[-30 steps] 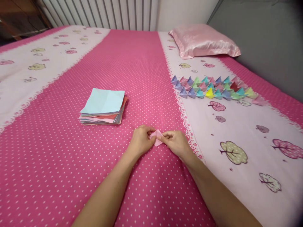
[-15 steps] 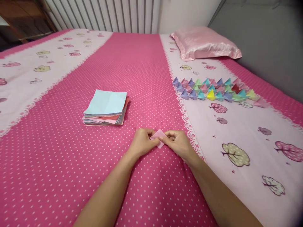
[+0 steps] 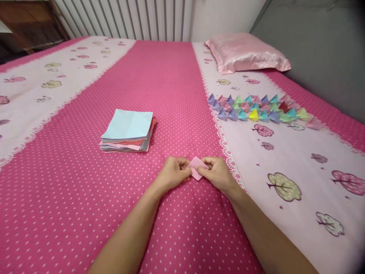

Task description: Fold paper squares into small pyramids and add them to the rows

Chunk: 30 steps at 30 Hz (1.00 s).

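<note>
Between my two hands is a small folded pink origami paper (image 3: 196, 163), diamond-shaped with one corner pointing away from me. My left hand (image 3: 174, 172) pinches its left corner between thumb and fingers. On the other side my right hand (image 3: 216, 172) grips the right corner, its thumb lying over the paper's face. Both hands are low over the pink dotted bedspread (image 3: 171, 87). The fingers under the paper are partly hidden.
A stack of square coloured paper (image 3: 127, 125), light blue on top, lies to the left. Several folded paper boats (image 3: 253, 114) stand in rows at the right. Behind them rests a pink satin pillow (image 3: 246, 52). A grey panel (image 3: 313, 45) borders the bed's right side.
The pink paper has shifted slightly to the right. My left thumb has drawn back toward its left corner, and my right thumb has moved a little right, baring more of the paper.
</note>
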Available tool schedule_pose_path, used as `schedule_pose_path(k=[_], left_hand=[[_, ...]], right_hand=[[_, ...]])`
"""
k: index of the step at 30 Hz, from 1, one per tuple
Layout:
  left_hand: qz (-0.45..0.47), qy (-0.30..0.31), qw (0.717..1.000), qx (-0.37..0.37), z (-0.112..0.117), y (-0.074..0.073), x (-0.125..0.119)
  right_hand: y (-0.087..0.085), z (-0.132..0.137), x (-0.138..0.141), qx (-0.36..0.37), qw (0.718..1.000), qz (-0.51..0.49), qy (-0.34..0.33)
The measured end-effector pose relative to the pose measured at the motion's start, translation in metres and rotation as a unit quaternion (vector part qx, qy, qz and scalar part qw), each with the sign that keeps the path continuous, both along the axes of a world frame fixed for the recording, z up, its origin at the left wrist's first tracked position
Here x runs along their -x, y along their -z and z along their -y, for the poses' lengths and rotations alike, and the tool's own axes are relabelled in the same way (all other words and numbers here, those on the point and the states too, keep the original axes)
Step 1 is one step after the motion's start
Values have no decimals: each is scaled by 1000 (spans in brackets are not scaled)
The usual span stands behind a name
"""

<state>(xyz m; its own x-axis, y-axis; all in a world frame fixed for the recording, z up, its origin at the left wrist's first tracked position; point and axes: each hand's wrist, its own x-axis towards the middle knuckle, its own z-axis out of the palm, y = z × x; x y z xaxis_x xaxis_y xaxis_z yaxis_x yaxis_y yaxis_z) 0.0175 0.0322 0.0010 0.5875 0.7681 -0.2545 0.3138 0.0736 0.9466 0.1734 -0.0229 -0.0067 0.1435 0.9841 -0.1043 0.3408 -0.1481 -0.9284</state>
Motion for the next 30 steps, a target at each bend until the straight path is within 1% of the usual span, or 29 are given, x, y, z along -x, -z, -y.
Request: schedule_pose_path(k=[2, 4, 8, 10, 13, 16, 18, 20, 24, 27, 30], left_hand=[[28, 18, 999, 39, 0, -2, 0], [49, 28, 996, 62, 0, -3, 0], [82, 22, 992, 90, 0, -6, 0], [86, 11, 991, 97, 0, -8, 0], [78, 5, 994, 82, -1, -11, 2], [67, 13, 997, 41, 0, -10, 3], [59, 5, 998, 9, 0, -8, 2], [64, -16, 998, 3, 0, -5, 1], [100, -60, 992, 42, 1, -4, -2], [104, -77, 991, 44, 2, -4, -3], [102, -77, 991, 48, 2, -2, -3]], right_hand=[[0, 0, -2, 7, 1000, -28, -2], [0, 0, -3, 13, 998, -57, -3], [-5, 0, -4, 30, 995, -94, -2], [-7, 0, -5, 36, 995, -96, 0], [-6, 0, -6, 38, 994, -99, -6], [-2, 1, -5, 32, 996, -77, -38], [1, 1, -2, 26, 997, -45, -53], [2, 1, 1, 12, 998, -24, -52], [0, 2, 6, -21, 999, -20, -20], [-5, 3, 10, -40, 999, 30, 15], [-6, 4, 12, -60, 995, 75, 39]])
